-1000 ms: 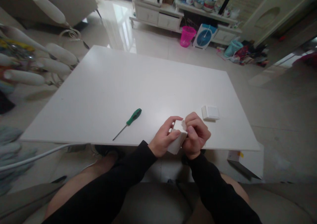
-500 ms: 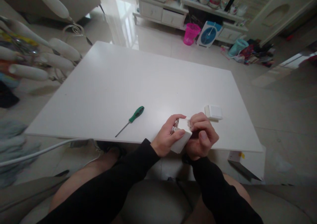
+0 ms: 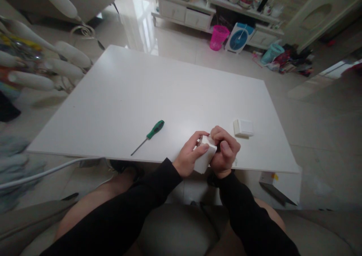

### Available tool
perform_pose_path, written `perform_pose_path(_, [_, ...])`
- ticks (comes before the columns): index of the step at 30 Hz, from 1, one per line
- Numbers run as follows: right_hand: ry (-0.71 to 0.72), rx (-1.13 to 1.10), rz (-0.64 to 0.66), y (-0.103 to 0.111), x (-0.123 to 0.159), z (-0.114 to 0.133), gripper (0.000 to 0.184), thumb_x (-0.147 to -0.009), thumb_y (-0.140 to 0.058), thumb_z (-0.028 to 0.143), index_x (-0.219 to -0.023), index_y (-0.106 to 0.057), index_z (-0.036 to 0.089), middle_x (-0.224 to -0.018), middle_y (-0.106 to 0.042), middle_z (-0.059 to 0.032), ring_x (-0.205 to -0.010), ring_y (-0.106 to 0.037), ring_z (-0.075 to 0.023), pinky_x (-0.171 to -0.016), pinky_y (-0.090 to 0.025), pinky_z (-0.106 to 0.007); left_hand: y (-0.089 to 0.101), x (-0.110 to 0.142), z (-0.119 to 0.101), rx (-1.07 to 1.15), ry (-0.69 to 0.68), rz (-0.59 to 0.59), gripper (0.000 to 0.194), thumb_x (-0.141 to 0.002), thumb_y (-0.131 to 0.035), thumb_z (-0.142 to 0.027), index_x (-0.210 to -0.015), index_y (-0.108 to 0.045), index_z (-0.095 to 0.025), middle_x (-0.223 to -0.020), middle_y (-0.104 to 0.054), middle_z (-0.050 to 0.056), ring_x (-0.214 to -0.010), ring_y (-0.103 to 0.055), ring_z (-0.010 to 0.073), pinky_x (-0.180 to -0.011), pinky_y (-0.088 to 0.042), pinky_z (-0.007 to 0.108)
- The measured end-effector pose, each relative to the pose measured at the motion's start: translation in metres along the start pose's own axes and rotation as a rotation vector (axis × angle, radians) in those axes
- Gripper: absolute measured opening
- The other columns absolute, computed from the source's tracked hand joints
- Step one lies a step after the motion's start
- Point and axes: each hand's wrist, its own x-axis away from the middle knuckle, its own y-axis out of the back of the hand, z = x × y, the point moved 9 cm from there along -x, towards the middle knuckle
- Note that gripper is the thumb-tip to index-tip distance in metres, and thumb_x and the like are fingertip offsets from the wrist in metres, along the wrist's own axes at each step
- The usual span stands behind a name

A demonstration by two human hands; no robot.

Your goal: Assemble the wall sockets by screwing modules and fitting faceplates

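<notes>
A small white plastic box, squarish like a wall switch housing, is held tilted over the table's near edge. My left hand grips it from the left, thumb across its top face and fingers round the far side. Closed against its far right corner is my right hand, its fingers curled and the fingertips partly hidden. To the left, a screwdriver with a green handle lies on the white table, its shaft pointing towards me. A second white box, similar in look, rests on the table to the right.
White chair-back parts stand close to the table's left edge. A pale cable runs below the near left corner. Across the floor are a pink basket, a fan and a low cabinet.
My right hand has shifted slightly left and away from me, closer over the box's far end. The box has turned a little in my left hand. The screwdriver and second box stay put.
</notes>
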Motion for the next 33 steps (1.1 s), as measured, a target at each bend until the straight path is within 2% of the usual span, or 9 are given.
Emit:
perform_pose_path(9, [-0.13, 0.087, -0.029, 0.005, 0.004, -0.017, 0.038, -0.092, -0.054, 0.044, -0.062, -0.043, 0.024, -0.06, -0.039, 0.0027, -0.056, -0.036, -0.0154, -0.058, -0.027, -0.034, 0.002, -0.002, 0.003, 0.062, 0.069, -0.085, 0.054, -0.085, -0.067, -0.061, -0.117, -0.056, -0.018, -0.094, -0.058, 0.001, -0.075, -0.05, 0.0142, -0.067, -0.04, 0.026])
perform_pose_path(18, [-0.163, 0.109, -0.095, 0.01, 0.007, -0.022, 0.032, -0.09, -0.055, 0.032, -0.06, -0.046, 0.023, -0.059, -0.039, 0.0034, -0.056, -0.036, -0.0143, -0.057, -0.026, -0.034, 0.005, 0.0, 0.009, 0.079, 0.111, -0.128, 0.052, -0.085, -0.066, -0.061, -0.113, -0.058, -0.019, -0.092, -0.057, 0.001, -0.072, -0.052, 0.0142, -0.065, -0.04, 0.027])
perform_pose_path(23, [-0.137, 0.195, -0.063, 0.01, 0.009, -0.021, 0.031, -0.088, -0.059, 0.024, -0.061, -0.044, 0.023, -0.061, -0.038, 0.0052, -0.058, -0.035, -0.0127, -0.058, -0.025, -0.032, 0.007, -0.001, 0.008, 0.03, 0.091, -0.142, 0.046, -0.088, -0.064, -0.057, -0.112, -0.061, -0.018, -0.096, -0.06, 0.002, -0.079, -0.055, 0.0173, -0.073, -0.043, 0.03])
perform_pose_path(28, [-0.123, 0.277, 0.011, 0.004, 0.006, -0.022, 0.032, -0.084, -0.064, 0.018, -0.064, -0.04, 0.023, -0.064, -0.036, 0.0069, -0.06, -0.035, -0.0118, -0.058, -0.027, -0.03, 0.01, -0.005, 0.007, 0.056, 0.052, -0.166, 0.036, -0.092, -0.059, -0.051, -0.103, -0.062, -0.017, -0.094, -0.063, 0.004, -0.094, -0.058, 0.0219, -0.088, -0.046, 0.033])
perform_pose_path(33, [-0.081, 0.32, 0.038, 0.001, 0.002, -0.018, 0.03, -0.083, -0.063, 0.016, -0.065, -0.04, 0.024, -0.065, -0.037, 0.007, -0.06, -0.035, -0.0114, -0.058, -0.027, -0.029, 0.011, -0.007, 0.006, 0.063, 0.029, -0.161, 0.036, -0.093, -0.059, -0.051, -0.101, -0.066, -0.017, -0.1, -0.068, 0.006, -0.103, -0.06, 0.0243, -0.097, -0.046, 0.036])
